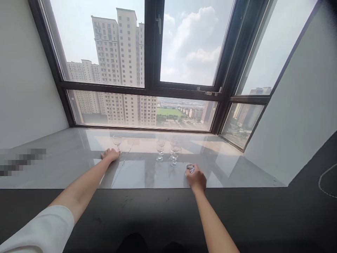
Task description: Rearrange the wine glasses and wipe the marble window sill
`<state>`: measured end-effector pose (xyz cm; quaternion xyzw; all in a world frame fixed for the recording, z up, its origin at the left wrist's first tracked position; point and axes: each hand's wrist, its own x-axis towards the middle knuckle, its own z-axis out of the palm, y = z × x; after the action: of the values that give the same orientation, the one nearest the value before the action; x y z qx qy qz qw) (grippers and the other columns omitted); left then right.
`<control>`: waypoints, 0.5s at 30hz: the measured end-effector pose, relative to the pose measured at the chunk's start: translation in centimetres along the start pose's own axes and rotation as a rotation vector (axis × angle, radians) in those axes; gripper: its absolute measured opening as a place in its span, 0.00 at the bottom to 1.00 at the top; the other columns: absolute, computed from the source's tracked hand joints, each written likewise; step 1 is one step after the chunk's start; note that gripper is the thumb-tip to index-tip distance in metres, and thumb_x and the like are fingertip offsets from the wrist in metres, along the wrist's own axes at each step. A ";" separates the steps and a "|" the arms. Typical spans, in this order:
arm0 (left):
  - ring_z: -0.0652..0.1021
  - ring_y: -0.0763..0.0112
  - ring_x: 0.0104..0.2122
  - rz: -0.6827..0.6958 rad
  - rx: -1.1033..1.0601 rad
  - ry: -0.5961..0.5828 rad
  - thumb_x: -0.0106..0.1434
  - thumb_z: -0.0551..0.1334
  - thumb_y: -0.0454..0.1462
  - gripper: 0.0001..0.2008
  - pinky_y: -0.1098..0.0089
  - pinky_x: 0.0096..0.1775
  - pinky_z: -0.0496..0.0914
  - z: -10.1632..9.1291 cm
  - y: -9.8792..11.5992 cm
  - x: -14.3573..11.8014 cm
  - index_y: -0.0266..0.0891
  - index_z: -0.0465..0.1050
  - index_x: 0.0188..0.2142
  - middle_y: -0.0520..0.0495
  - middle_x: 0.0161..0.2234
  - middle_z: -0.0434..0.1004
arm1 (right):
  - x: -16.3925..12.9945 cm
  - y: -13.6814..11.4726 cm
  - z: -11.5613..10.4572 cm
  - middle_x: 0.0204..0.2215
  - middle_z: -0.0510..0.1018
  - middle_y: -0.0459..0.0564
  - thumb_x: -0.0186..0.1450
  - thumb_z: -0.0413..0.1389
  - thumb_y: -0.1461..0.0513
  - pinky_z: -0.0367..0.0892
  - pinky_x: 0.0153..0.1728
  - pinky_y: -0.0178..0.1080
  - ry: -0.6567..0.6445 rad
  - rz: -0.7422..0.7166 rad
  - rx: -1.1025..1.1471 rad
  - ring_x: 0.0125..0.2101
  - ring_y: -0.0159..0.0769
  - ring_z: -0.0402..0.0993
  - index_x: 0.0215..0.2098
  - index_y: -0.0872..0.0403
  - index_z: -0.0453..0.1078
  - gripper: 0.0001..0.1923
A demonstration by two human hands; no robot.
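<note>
My left hand rests low on the pale glossy sill, its fingers apart. Right beside it stands a clear stemmed glass, upright, with my fingertips close to its foot; whether they touch it I cannot tell. In my right hand is a crumpled grey-white cloth, gripped between thumb and fingers just above the sill. Several more clear stemmed glasses stand upright in a group between my hands, among them one at the left and one at the front. They partly overlap, so their outlines blur together.
The tiled window sill ends in a straight front edge above a dark wall face. Behind it rises a dark-framed window with a handle. White walls bound both sides. A pale cord-like curve shows far right.
</note>
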<state>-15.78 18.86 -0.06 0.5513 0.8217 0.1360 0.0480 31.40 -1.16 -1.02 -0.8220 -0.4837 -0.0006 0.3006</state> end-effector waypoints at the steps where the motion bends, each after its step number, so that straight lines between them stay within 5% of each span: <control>1: 0.61 0.43 0.61 0.001 0.012 0.014 0.60 0.54 0.52 0.26 0.45 0.55 0.57 -0.4 -0.1 -0.2 0.36 0.70 0.50 0.28 0.59 0.62 | 0.0 0.0 0.0 0.36 0.78 0.52 0.64 0.48 0.55 0.60 0.32 0.36 -0.003 -0.002 -0.001 0.34 0.40 0.74 0.48 0.50 0.69 0.17; 6: 0.69 0.43 0.52 0.031 0.078 0.130 0.58 0.55 0.52 0.22 0.53 0.46 0.64 -3.2 -0.2 -2.3 0.36 0.74 0.39 0.29 0.49 0.71 | -0.1 0.0 -0.1 0.36 0.77 0.52 0.63 0.48 0.56 0.60 0.31 0.36 -0.008 -0.014 0.001 0.34 0.41 0.74 0.48 0.50 0.69 0.18; 9: 0.74 0.48 0.45 0.165 0.046 0.129 0.59 0.55 0.48 0.16 0.59 0.41 0.66 -4.0 0.8 -4.7 0.38 0.73 0.29 0.34 0.38 0.76 | -0.1 -0.1 -0.2 0.36 0.77 0.52 0.63 0.48 0.56 0.60 0.31 0.36 -0.014 -0.016 0.002 0.34 0.40 0.74 0.49 0.50 0.69 0.18; 12: 0.77 0.56 0.37 0.337 -0.090 0.030 0.59 0.56 0.45 0.12 0.64 0.37 0.66 -3.3 3.8 -7.9 0.40 0.70 0.26 0.41 0.31 0.77 | -0.1 -0.1 -0.1 0.36 0.77 0.52 0.64 0.48 0.56 0.61 0.31 0.36 -0.024 -0.010 0.001 0.34 0.40 0.74 0.49 0.50 0.69 0.18; 15: 0.77 0.61 0.37 0.462 -0.354 -0.095 0.56 0.62 0.45 0.11 0.67 0.37 0.67 -1.6 8.8 -11.1 0.40 0.72 0.33 0.44 0.35 0.78 | 0.0 0.0 0.0 0.36 0.78 0.53 0.64 0.48 0.56 0.61 0.32 0.36 -0.020 -0.014 0.007 0.35 0.40 0.74 0.50 0.50 0.69 0.18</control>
<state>-3.96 11.54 3.10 0.7126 0.6348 0.2586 0.1496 31.36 -1.16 -1.01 -0.8175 -0.4924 0.0074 0.2987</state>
